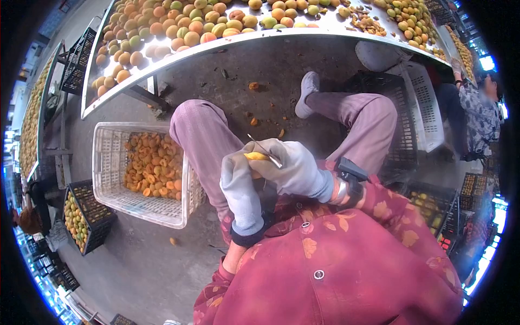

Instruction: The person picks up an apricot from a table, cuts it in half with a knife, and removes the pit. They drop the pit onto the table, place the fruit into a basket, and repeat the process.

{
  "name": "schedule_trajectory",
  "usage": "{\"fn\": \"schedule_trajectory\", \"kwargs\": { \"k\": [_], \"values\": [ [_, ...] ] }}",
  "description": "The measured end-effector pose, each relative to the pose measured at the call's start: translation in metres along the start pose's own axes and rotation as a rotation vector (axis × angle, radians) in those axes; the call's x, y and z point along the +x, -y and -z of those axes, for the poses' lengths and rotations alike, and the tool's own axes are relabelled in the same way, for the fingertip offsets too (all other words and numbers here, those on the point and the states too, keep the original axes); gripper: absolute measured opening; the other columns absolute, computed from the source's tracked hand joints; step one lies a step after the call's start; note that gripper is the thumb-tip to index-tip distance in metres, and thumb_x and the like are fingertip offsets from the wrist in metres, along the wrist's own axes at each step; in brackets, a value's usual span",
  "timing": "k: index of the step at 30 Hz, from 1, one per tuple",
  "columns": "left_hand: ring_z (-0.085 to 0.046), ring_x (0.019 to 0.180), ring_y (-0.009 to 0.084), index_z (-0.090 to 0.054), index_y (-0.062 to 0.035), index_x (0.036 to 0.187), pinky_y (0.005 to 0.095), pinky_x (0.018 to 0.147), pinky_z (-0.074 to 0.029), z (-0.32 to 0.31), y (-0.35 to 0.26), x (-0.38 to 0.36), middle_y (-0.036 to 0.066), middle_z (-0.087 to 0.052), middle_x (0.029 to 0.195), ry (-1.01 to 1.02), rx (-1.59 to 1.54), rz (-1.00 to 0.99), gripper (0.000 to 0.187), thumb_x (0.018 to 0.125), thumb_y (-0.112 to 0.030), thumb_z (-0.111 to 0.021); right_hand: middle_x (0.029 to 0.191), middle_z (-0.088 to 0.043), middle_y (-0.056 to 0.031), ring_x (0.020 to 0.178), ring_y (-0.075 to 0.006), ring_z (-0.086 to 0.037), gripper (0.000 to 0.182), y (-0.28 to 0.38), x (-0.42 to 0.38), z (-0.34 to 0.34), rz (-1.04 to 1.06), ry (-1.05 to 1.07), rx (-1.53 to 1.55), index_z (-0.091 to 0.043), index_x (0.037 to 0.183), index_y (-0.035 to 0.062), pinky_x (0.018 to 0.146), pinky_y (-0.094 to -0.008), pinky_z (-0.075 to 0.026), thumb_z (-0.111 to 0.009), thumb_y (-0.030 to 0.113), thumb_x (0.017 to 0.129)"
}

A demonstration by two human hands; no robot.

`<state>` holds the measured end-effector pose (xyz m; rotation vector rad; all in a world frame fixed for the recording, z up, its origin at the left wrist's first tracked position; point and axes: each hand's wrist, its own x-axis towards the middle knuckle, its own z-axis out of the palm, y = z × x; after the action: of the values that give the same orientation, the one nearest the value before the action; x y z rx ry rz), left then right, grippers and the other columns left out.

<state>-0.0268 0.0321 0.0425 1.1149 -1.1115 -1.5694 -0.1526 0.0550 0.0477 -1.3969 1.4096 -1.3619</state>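
My left hand (241, 187), in a pale knitted glove, is closed around a piece of yellow-orange apricot (255, 156), partly hidden by the fingers. Against it, my right hand (300, 169), gloved the same way, is closed on a thin knife (265, 150) that slants across its fingers. The two hands meet above my lap, the fruit between them. To the left of my knee stands a white plastic crate (141, 213) holding many halved apricots (154, 165).
Ahead, a metal-edged table (227, 44) carries many whole apricots (189, 24) and a small pile of pits (368, 24). Fruit scraps (253, 85) lie on the floor. A black crate of fruit (86, 216) sits at left; another person (479, 116) is at right.
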Motion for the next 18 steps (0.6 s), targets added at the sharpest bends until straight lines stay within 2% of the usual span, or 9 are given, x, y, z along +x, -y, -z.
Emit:
{"fn": "schedule_trajectory", "kwargs": {
  "k": [3,4,6,7,9,12,15,17,18],
  "values": [
    [-0.051,0.078,0.006,-0.059,-0.0028,0.097,0.0217,0.066,-0.043,0.001,-0.001,0.003,0.0,-0.057,0.089,-0.033,-0.056,0.075,0.022,0.099,-0.022,-0.049,0.091,-0.067,-0.004,0.081,-0.0075,-0.062,0.02,0.006,0.0,-0.002,-0.044,-0.005,-0.045,-0.063,0.103,-0.0014,0.073,-0.022,-0.051,-0.064,0.014,0.09],
    [-0.052,0.076,0.0057,-0.059,-0.0028,0.098,0.0209,0.064,-0.043,0.002,0.005,0.005,0.0,-0.058,0.089,-0.039,-0.088,0.074,0.02,0.099,-0.021,-0.05,0.091,-0.067,-0.004,0.081,-0.0075,-0.062,0.02,0.011,0.004,0.0,-0.044,-0.004,-0.045,-0.063,0.103,-0.0014,0.073,-0.022,-0.051,-0.064,0.014,0.09],
    [-0.052,0.075,0.0054,-0.058,-0.0028,0.1,0.0201,0.063,-0.043,0.004,0.013,0.005,0.0,-0.059,0.09,-0.042,-0.12,0.075,0.019,0.099,-0.019,-0.05,0.093,-0.067,-0.004,0.082,-0.0072,-0.062,0.02,0.022,0.014,0.006,-0.448,0.042,0.159,-0.062,0.105,-0.0005,0.075,-0.0223,-0.051,-0.064,0.015,0.091],
    [-0.053,0.077,0.0054,-0.058,-0.0042,0.103,0.0206,0.065,-0.044,0.004,0.015,0.006,0.0,-0.059,0.091,-0.031,-0.106,0.087,0.024,0.101,-0.026,-0.047,0.093,-0.067,-0.004,0.082,-0.0072,-0.062,0.02,0.019,0.016,0.005,-0.446,0.04,0.155,-0.062,0.105,-0.0005,0.075,-0.0223,-0.051,-0.064,0.015,0.091],
    [-0.053,0.079,0.0054,-0.057,-0.0055,0.107,0.021,0.068,-0.045,0.006,0.014,0.005,0.0,-0.059,0.092,-0.024,-0.092,0.095,0.03,0.103,-0.032,-0.044,0.073,-0.063,0.0016,0.073,-0.0062,-0.062,0.022,0.007,0.017,0.0,-0.551,-0.031,0.47,-0.06,0.102,0.0019,0.069,-0.0219,-0.05,-0.061,0.023,0.095],
    [-0.057,0.081,0.006,-0.056,-0.0059,0.112,0.0217,0.068,-0.047,0.006,0.009,0.001,0.002,-0.061,0.096,0.0,0.014,0.206,0.036,0.102,-0.038,-0.043,0.067,-0.058,0.0019,0.054,-0.0061,-0.055,0.024,0.007,0.012,-0.002,-0.615,-0.067,0.5,-0.059,0.098,0.0038,0.051,-0.0229,-0.046,-0.062,0.027,0.094],
    [-0.059,0.092,0.0098,-0.056,-0.0042,0.114,0.0244,0.077,-0.049,0.004,0.003,0.002,0.008,-0.063,0.106,0.002,0.061,0.121,0.042,0.101,-0.042,-0.043,0.064,-0.056,0.0018,0.043,-0.0053,-0.046,0.027,0.011,0.008,-0.007,-0.768,-0.134,0.544,-0.058,0.094,0.0063,0.04,-0.0232,-0.039,-0.06,0.033,0.095],
    [-0.058,0.1,0.0138,-0.055,-0.0019,0.116,0.0273,0.085,-0.047,0.004,0.011,0.002,0.011,-0.061,0.113,0.073,0.057,-0.248,0.048,0.099,-0.046,-0.044,0.062,-0.054,0.0021,0.039,-0.0051,-0.042,0.028,0.011,0.007,-0.008,-0.816,-0.197,0.59,-0.058,0.092,0.0078,0.036,-0.0232,-0.035,-0.058,0.036,0.095],
    [-0.055,0.109,0.0166,-0.054,0.0001,0.119,0.0297,0.092,-0.044,0.006,0.01,0.004,0.013,-0.059,0.12,0.104,0.063,-0.235,0.056,0.099,-0.051,-0.042,0.06,-0.053,0.0025,0.038,-0.0052,-0.042,0.029,0.012,0.007,-0.006,-0.814,-0.152,0.664,-0.057,0.09,0.0083,0.036,-0.0225,-0.035,-0.056,0.037,0.096]
  ]
}}
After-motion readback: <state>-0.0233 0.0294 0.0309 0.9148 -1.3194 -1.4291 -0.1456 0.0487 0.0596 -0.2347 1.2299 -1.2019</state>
